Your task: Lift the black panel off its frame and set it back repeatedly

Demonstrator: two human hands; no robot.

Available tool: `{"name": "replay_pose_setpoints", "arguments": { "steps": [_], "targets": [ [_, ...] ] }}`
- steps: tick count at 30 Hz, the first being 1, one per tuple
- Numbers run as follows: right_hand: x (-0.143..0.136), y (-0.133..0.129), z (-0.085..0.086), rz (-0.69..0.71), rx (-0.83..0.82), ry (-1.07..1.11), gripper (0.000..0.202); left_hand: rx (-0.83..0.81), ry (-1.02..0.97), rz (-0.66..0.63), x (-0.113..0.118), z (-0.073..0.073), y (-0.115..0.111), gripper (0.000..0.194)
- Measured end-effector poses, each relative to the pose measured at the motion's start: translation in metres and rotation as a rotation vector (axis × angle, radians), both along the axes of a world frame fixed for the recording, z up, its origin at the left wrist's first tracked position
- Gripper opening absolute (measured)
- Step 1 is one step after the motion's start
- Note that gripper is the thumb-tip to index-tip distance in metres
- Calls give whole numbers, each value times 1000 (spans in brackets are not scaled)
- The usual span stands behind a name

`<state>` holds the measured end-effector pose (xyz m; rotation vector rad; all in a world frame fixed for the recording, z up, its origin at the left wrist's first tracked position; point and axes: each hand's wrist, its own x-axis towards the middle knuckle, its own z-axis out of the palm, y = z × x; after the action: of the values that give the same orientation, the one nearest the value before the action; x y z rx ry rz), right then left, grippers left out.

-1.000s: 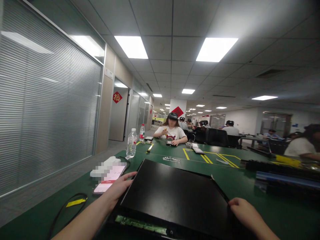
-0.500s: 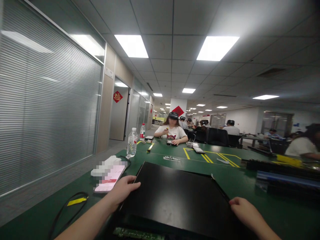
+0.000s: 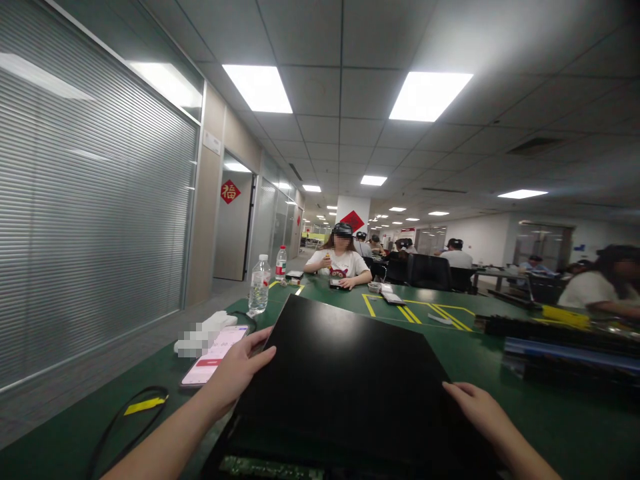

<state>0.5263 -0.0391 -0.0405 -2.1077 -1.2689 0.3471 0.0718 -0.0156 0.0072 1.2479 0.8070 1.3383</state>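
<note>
While a green circuit board [image 3: 270,468] peeks out closest, left hand [image 3: 240,367] and right hand [image 3: 475,403] both grip the black panel [image 3: 345,380] by its sides; its far edge just tipped higher over the table [image 3: 560,413], so probably being lifted.

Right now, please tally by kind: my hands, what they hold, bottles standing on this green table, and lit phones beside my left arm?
Hands: 2 (left hand, right hand)
Held: 1 (black panel)
Bottles: 2 (white-capped bottle, red-capped bottle)
Lit phones: 1
Total: 6
</note>
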Motion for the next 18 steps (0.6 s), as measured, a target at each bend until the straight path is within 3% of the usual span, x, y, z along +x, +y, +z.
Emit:
{"name": "replay_pose_setpoints", "arguments": {
  "steps": [4,7,11,15,18],
  "targets": [
    [-14,-9,19,101,149,360,41,28,-7,35,-11,4,17,59],
    [-27,-18,41,227,279,598,56,-94,-33,58,-21,10,34,56],
    [-40,-25,58,215,221,654,63,-149,-36,11,-28,21,49,51],
    [-43,-28,54,192,138,684,70,-58,153,15,-45,26,69,42],
    [-36,-24,50,131,214,440,68,74,394,298,-76,19,92,45]
  ]
}}
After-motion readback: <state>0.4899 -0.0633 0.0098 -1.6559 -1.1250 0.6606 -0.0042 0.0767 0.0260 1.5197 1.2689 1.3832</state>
